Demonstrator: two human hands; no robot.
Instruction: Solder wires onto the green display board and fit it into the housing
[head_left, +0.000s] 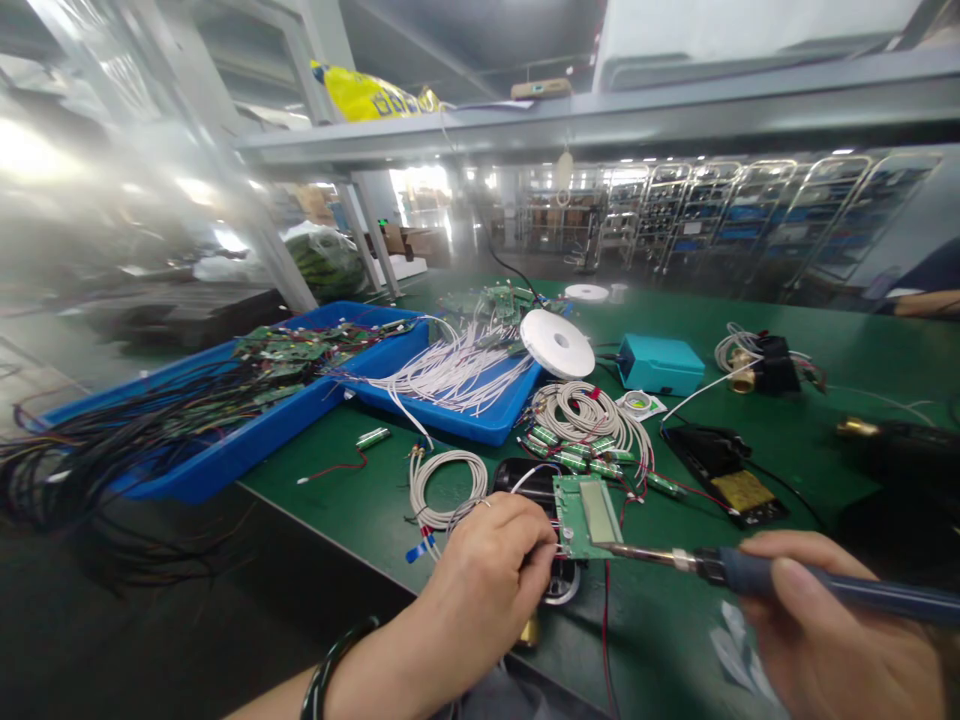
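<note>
The right hand (832, 640) grips the blue handle of a soldering iron (757, 572), whose metal tip reaches leftward to the lower edge of a small green circuit board (589, 515) with a pale display window. The left hand (487, 580), curled in a loose fist, pinches something at the board's left edge, though what exactly it holds is hidden by the fingers. The board sits on a dark fixture on the green table (360, 500), just in front of coiled white cables (585, 412) and a blue tray (457, 415) of white wires.
</note>
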